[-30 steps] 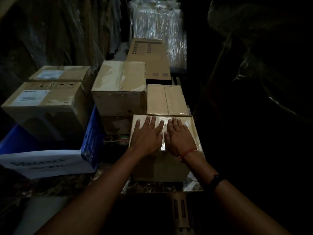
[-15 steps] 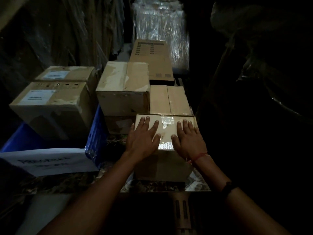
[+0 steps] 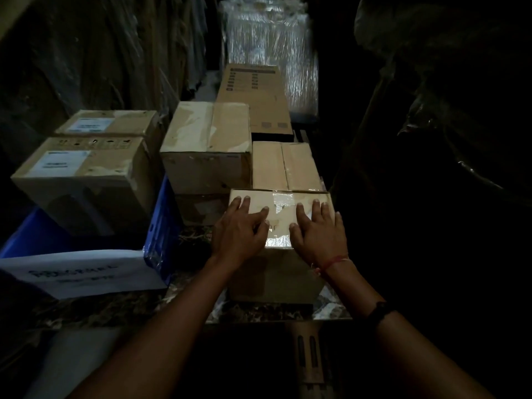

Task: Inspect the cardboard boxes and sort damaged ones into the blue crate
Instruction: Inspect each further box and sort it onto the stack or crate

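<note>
A taped cardboard box (image 3: 276, 277) stands at the near edge of a dim marble surface. My left hand (image 3: 240, 230) lies flat on the left half of its top, fingers straight. My right hand (image 3: 319, 233) lies flat on the right half, a red thread at the wrist. A shiny strip of tape shows between them. To the left stands the blue crate (image 3: 162, 220) with a white paper label (image 3: 83, 273) on its front. Two labelled cardboard boxes sit in it, the nearer one (image 3: 86, 180) in front and the other (image 3: 112, 123) behind.
Behind the near box stand a low box (image 3: 285, 165), a taller stacked box (image 3: 207, 151) and a long printed box (image 3: 256, 99). A plastic-wrapped bundle (image 3: 270, 38) fills the back. Dark wrapped goods close in both sides.
Both hands have slid apart across the box top, the left one leftward and the right one rightward, which uncovers the tape in the middle.
</note>
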`<action>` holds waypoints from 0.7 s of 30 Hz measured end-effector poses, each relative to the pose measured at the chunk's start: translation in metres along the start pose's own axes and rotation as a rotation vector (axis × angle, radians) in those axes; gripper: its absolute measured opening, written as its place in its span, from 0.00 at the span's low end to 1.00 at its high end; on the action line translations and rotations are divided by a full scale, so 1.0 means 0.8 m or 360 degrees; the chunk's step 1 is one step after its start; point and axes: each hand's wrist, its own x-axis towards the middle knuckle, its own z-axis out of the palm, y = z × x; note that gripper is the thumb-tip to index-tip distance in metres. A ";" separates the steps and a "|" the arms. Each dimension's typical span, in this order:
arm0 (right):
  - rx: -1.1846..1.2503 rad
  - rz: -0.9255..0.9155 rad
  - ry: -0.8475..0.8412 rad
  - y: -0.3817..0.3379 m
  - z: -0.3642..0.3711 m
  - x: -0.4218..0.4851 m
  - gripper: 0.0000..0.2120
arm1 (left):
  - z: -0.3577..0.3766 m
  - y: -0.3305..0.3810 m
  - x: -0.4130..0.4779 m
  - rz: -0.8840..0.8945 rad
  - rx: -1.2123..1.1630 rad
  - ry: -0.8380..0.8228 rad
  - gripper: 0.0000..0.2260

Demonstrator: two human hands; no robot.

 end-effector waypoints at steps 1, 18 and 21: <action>0.0019 0.0001 -0.0006 0.000 -0.001 0.002 0.34 | 0.001 -0.001 0.001 -0.0001 0.0000 -0.0005 0.19; 0.1971 0.0358 0.0387 0.046 0.071 -0.089 0.32 | 0.053 -0.056 -0.094 -0.0369 -0.1396 0.0371 0.28; 0.1955 0.0433 0.0468 0.042 0.062 -0.079 0.22 | 0.046 -0.042 -0.082 -0.0468 -0.1437 0.0433 0.25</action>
